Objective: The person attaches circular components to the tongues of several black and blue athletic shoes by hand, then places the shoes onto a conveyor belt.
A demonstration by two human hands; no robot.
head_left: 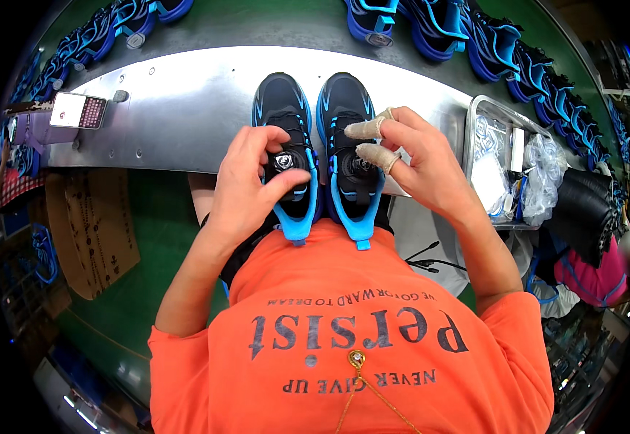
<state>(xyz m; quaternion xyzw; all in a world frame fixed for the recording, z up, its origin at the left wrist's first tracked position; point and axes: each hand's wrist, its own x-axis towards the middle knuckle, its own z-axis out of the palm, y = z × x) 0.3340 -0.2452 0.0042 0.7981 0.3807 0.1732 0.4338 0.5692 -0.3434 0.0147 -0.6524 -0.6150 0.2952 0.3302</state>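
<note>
Two black shoes with bright blue trim stand side by side on the metal bench, toes pointing away from me. On the tongue of the left shoe point(281, 101) sits a round dial point(284, 161). My left hand point(246, 177) curves about that dial, thumb and forefinger apart on either side of it. Over the right shoe point(344, 101) is my right hand point(423, 155), its fingers spread and bent beside that shoe's darker dial point(362, 165). Pale fabric covers point(378, 155) wrap some of its fingertips. Whether the right fingertips touch the shoe, I cannot tell.
A clear tray point(472, 155) of plastic bags and small parts stands on the right. Rows of similar shoes point(488, 47) line the green surface beyond the bench point(184, 101). A white device point(79, 111) sits at left, above a cardboard box point(94, 224). Other people show at both sides.
</note>
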